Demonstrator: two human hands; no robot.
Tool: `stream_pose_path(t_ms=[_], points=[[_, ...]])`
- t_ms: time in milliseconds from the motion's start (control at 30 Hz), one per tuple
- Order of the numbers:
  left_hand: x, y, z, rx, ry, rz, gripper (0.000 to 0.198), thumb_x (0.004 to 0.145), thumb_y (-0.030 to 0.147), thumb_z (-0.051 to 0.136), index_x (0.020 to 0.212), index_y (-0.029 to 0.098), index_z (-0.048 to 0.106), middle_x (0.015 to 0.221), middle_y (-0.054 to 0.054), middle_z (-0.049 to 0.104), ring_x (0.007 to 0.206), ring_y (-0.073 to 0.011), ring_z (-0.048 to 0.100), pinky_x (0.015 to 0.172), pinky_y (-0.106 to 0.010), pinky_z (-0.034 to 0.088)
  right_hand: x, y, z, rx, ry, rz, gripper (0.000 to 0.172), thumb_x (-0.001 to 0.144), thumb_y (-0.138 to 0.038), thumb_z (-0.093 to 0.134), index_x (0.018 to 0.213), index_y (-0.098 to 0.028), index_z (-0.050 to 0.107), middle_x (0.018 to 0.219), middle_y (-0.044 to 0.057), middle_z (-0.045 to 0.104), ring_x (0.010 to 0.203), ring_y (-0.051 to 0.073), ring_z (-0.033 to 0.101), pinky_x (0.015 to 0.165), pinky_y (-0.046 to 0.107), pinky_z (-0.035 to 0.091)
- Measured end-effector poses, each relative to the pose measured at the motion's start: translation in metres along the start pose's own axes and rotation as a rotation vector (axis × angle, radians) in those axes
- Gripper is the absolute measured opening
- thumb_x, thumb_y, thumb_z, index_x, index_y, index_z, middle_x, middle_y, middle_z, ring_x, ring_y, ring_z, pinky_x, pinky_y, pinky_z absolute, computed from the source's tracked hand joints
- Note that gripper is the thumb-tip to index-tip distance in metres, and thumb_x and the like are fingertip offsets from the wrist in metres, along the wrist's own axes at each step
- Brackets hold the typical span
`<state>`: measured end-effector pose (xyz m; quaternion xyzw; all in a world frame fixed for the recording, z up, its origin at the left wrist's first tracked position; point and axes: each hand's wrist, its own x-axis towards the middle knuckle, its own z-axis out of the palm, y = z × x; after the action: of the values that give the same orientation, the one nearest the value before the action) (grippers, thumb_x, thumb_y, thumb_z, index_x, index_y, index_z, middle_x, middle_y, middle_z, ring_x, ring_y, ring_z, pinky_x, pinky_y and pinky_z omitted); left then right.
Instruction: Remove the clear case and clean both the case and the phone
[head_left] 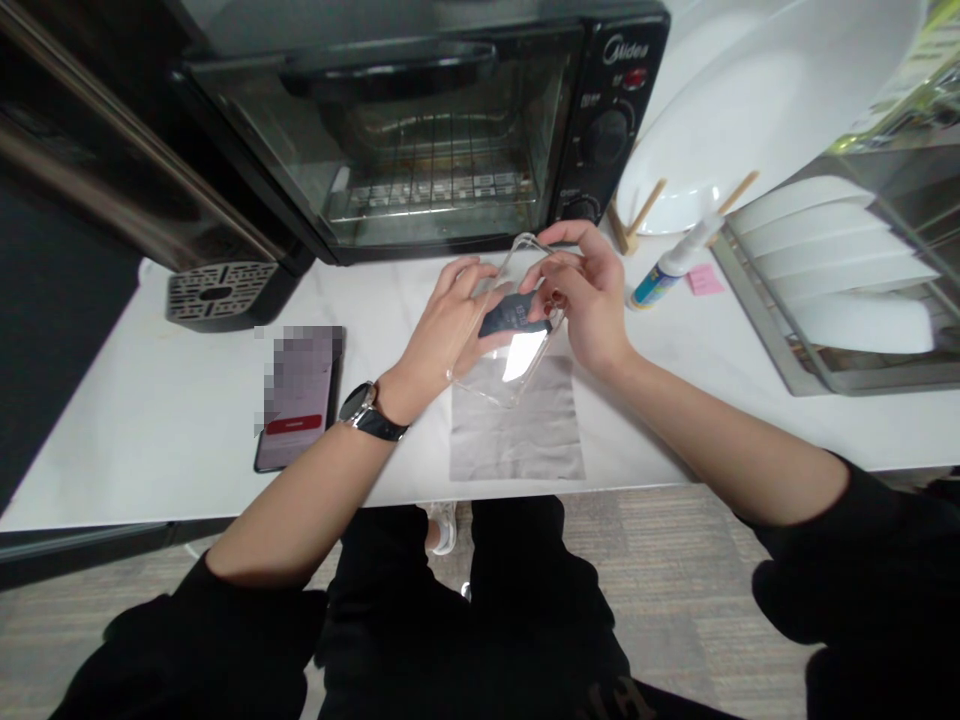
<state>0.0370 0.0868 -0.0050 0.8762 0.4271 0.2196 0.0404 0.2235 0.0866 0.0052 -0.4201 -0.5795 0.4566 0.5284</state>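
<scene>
Both hands are raised over the counter around a clear phone case (480,372), tilted in the air. My left hand (442,325) grips its left side, with some fingers showing through the clear plastic. At the top right edge, my right hand (592,300) pinches the case between bent fingers. Through the case I see a dark phone screen (504,316) with clock digits and a bright reflection below them. Whether that phone sits in the case or behind it, I cannot tell. A grey cloth (517,430) lies flat underneath, near the counter's front edge.
Another phone (300,400) with a lit screen lies left of my left wrist. A black toaster oven (450,150) stands behind my hands. To the right are a spray bottle (667,272), a pink sticky note (703,280) and a dish rack (795,340) with white dishes.
</scene>
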Motion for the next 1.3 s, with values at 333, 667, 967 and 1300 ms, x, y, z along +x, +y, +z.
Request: stream_pose_path(t_ms=[333,667,967,1300], points=[[0.007,0.029,-0.032,-1.351,-0.413,-0.429,0.078,0.101,0.056,-0.018,0.161,0.035,0.026,0.146,-0.005,0.063,0.116,-0.0201,0.075,0.099,-0.045,0.06,0.0,0.006,0.0,-0.065,0.018,-0.22,0.024,0.098,-0.049,0.053,0.114,-0.033,0.047,0.089,0.001,0.066,0.073,0.018,0.063,0.071,0.036,0.055],[0.002,0.024,-0.02,-0.988,0.008,-0.445,0.066,0.104,0.05,-0.011,0.166,0.033,0.005,0.15,-0.008,0.062,0.123,-0.0209,0.071,0.094,-0.041,0.063,-0.005,-0.033,-0.02,-0.397,-0.482,-0.368,0.015,0.091,-0.041,0.073,0.089,-0.026,0.069,0.082,0.0,0.066,0.071,0.015,0.057,0.071,0.034,0.05],[0.0,0.033,-0.02,-1.078,0.175,-0.529,0.06,0.106,0.049,-0.007,0.164,0.037,0.002,0.158,-0.005,0.051,0.132,-0.0184,0.064,0.111,-0.044,0.053,-0.002,-0.018,-0.016,-0.764,-1.074,-0.182,0.026,0.083,-0.04,0.082,0.098,-0.023,0.069,0.097,-0.001,0.066,0.085,0.013,0.058,0.074,0.028,0.041],[-0.004,0.044,-0.017,-1.502,0.283,-0.609,0.066,0.102,0.066,0.033,0.162,0.038,0.031,0.141,-0.007,0.065,0.122,-0.0278,0.068,0.108,-0.044,0.053,-0.005,-0.029,-0.015,-0.39,-0.736,-0.295,0.011,0.092,-0.027,0.069,0.086,-0.019,0.065,0.081,-0.001,0.065,0.073,0.01,0.059,0.072,0.026,0.048]])
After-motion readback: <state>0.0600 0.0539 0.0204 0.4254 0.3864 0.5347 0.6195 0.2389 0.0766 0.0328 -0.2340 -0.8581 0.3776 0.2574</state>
